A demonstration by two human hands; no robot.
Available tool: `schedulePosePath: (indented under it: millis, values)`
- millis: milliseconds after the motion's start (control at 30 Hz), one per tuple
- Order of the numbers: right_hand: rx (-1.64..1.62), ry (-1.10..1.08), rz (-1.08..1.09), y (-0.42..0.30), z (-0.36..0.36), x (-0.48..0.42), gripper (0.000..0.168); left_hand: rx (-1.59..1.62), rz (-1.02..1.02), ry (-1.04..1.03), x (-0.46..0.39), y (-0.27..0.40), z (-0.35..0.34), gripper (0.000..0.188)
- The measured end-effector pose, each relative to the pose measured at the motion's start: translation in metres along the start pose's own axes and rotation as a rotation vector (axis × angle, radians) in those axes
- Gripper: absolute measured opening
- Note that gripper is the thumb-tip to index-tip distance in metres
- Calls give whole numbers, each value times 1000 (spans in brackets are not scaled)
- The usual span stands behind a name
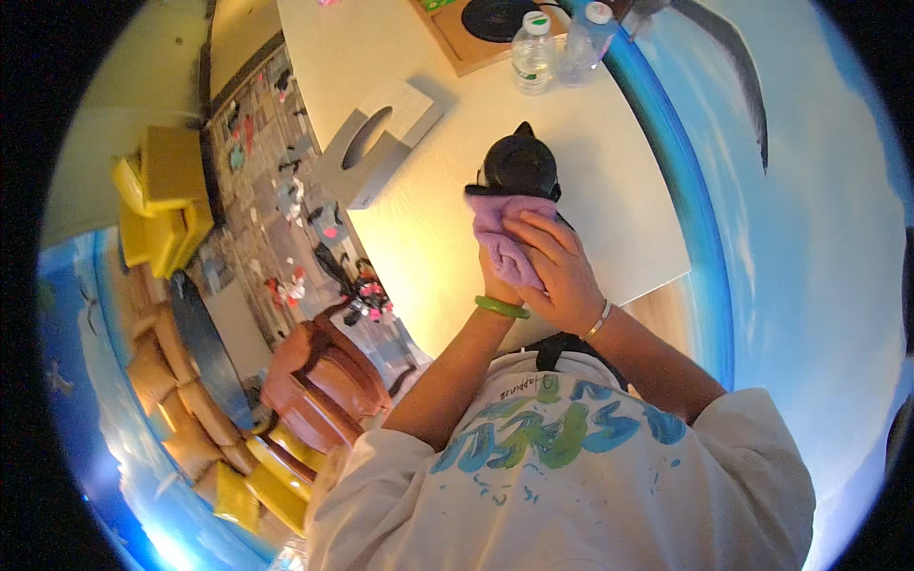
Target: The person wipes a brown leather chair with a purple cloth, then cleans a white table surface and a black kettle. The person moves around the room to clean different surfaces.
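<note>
A small purple cloth (503, 239) lies bunched between my two hands, low in front of a black object. My right hand (560, 268) presses on the cloth from the right, fingers spread over it. Behind the cloth, mostly hidden, my left hand (498, 278) supports it from below; a green bangle circles that wrist. The black object (521, 164), round-topped with a pointed spout-like tip, looks like a kettle or pot; its exact kind is not certain. The cloth touches its near edge. How my hands grip the object, if at all, is hidden.
On the white table (443, 264), a grey-and-white tissue box (378, 143) stands at left. Two clear plastic bottles (533, 61) are at the far right, beside a wooden tray (460, 53) with a round black plate. A brown leather chair (325, 385) stands left of me; a blue painted wall runs along the right.
</note>
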State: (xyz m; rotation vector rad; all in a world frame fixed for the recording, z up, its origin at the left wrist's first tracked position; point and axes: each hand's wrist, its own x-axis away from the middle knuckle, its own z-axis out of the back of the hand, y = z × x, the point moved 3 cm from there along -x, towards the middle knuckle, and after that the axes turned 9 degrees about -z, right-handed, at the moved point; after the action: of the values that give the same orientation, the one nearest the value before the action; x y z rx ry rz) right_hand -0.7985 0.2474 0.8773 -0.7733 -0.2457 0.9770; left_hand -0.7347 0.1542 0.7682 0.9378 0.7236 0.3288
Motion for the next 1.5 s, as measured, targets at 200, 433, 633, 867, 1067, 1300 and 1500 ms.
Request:
schedulePosePath:
  millis: [200,433,633,867,1067,1300,1500]
  values:
    - [284,141,-125,-11,1,-34,54,192,174,-7,14,21,12,35]
    - [406,-85,-90,-49,-27,7,51,676,327,-176,88,-115,-75,57]
    - [632,-32,-83,-40,-36,-59,55,352,248,-138,35,-50,-57,69]
    - [197,243,-81,-32,-29,-31,58,322,163,-417,17,-45,-15,66]
    - [-525,533,-602,18,22,-19,31,-137,334,-519,-72,35,76,51]
    - [-974,317,-423,43,-45,-72,49,43,17,229,-111,25,25,39]
    - [-1520,116,-686,106,-80,-78,64,-103,-29,267,-113,32,25,40]
